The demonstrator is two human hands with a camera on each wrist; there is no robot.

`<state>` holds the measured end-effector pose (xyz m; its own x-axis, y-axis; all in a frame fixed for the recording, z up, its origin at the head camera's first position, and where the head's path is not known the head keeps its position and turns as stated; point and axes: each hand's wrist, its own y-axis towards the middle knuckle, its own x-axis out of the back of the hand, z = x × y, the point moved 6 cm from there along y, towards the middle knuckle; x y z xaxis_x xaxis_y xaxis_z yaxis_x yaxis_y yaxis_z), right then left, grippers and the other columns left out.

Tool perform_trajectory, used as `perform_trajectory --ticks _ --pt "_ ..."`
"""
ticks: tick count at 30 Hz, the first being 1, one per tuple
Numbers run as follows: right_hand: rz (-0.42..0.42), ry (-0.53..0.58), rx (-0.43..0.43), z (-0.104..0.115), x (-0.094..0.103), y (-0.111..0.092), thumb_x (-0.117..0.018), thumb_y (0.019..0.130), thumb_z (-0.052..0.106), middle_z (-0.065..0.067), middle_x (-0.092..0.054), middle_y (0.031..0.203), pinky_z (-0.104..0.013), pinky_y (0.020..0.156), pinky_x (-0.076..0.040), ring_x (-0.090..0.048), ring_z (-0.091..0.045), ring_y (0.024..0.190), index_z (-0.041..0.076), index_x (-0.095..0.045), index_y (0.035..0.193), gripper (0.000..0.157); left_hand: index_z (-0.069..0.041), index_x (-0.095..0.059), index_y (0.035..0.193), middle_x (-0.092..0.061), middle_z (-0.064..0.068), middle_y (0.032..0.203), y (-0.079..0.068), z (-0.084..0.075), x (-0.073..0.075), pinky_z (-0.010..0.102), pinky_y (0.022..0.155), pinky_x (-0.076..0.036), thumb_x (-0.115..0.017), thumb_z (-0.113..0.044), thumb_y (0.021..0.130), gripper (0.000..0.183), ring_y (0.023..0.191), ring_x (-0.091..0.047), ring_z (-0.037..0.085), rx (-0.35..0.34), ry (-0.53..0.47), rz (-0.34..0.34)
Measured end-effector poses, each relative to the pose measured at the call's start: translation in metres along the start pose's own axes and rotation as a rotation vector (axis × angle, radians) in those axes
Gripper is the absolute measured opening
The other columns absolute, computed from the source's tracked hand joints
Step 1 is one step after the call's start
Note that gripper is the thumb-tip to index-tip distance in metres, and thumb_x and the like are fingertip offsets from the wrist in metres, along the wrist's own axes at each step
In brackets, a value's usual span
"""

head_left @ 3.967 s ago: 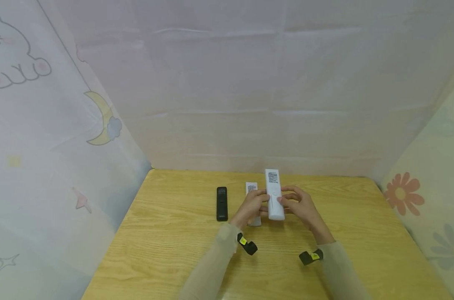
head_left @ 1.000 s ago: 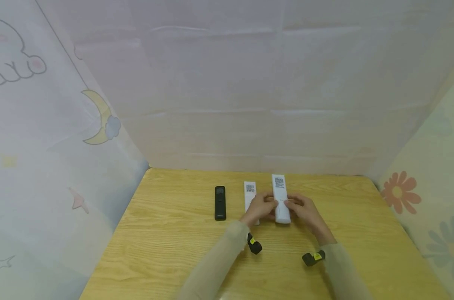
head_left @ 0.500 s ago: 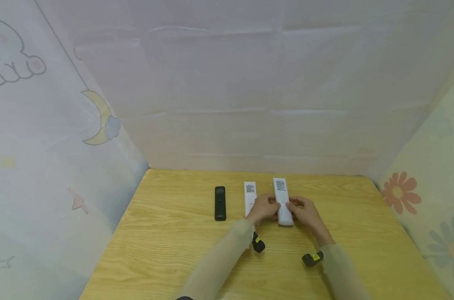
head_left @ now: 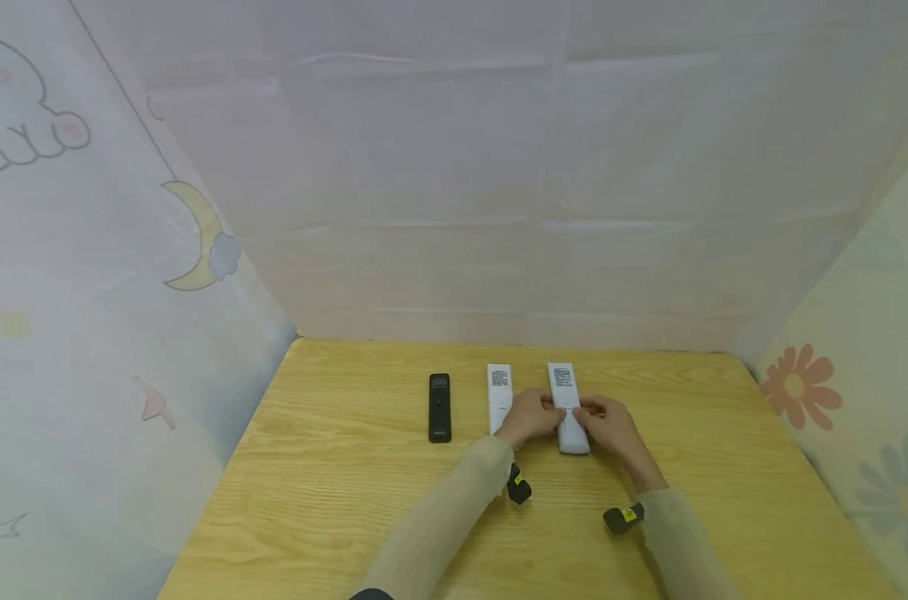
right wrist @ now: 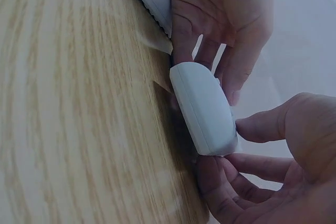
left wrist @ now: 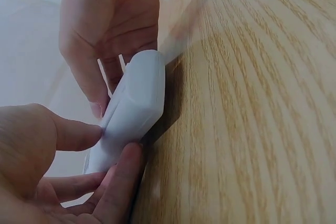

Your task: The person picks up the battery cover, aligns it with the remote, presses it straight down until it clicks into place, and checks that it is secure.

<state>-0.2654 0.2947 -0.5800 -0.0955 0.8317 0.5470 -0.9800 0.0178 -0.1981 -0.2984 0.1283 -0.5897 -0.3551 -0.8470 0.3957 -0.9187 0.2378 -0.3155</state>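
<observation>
Back side up, a white remote control with a printed label sits between my two hands, close over the table. My left hand grips its left edge, thumb on the back cover and fingers at the side. From the right, my right hand holds the opposite edge in the same way. Both wrist views show the rounded end of the remote control pinched between thumbs and fingers, with a shadow on the wood below. A second white remote control lies just left, partly hidden by my left hand.
A black remote control lies farther left on the wooden table. Behind the table rises a pale creased backdrop, with printed side panels at left and right. Each wrist wears a small black camera.
Over these frames, both hands lower the held white remote control towards the table and shift it slightly right, away from the second white one. The two other remote controls stay put.
</observation>
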Motion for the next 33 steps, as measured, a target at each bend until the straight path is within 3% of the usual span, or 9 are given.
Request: perform_trajectory --ticks 6,13,19,33 --pt "-0.004 -0.043 0.011 0.000 0.000 0.001 -0.062 0.108 0.024 -0.030 -0.070 0.127 -0.036 0.084 -0.061 -0.070 -0.036 0.111 -0.013 -0.059 0.141 0.049 -0.006 -0.074 0.128 -0.072 -0.003 0.091 0.001 -0.002 0.002 0.025 0.068 -0.056 -0.077 -0.025 0.098 0.036 0.077 -0.065 0.008 -0.026 0.058 -0.018" --pt "0.019 -0.057 -0.015 -0.001 -0.002 0.004 -0.062 0.108 0.024 -0.030 -0.068 0.133 -0.037 0.086 -0.062 -0.070 -0.033 0.112 -0.012 -0.060 0.141 0.049 -0.004 -0.077 0.121 -0.072 -0.002 0.088 0.000 -0.006 0.002 0.023 0.064 -0.053 -0.080 -0.021 0.095 0.031 0.074 -0.063 0.008 -0.041 0.105 -0.074" --pt "0.014 -0.133 -0.007 0.001 0.002 0.006 -0.062 0.106 0.025 -0.033 -0.065 0.137 -0.048 0.095 -0.060 -0.067 -0.039 0.118 -0.012 -0.061 0.140 0.050 -0.004 -0.078 0.115 -0.068 -0.002 0.085 -0.003 -0.010 0.002 0.024 0.062 -0.050 -0.081 -0.021 0.094 0.027 0.073 -0.059 0.010 -0.028 0.145 -0.095" --pt "0.023 -0.103 -0.005 0.001 -0.001 0.007 -0.061 0.106 0.022 -0.031 -0.070 0.122 -0.038 0.079 -0.061 -0.071 -0.032 0.103 -0.015 -0.059 0.138 0.049 -0.004 -0.079 0.115 -0.071 -0.003 0.083 -0.002 -0.008 0.002 0.020 0.059 -0.048 -0.081 -0.022 0.094 0.028 0.069 -0.059 0.007 -0.072 0.133 -0.079"
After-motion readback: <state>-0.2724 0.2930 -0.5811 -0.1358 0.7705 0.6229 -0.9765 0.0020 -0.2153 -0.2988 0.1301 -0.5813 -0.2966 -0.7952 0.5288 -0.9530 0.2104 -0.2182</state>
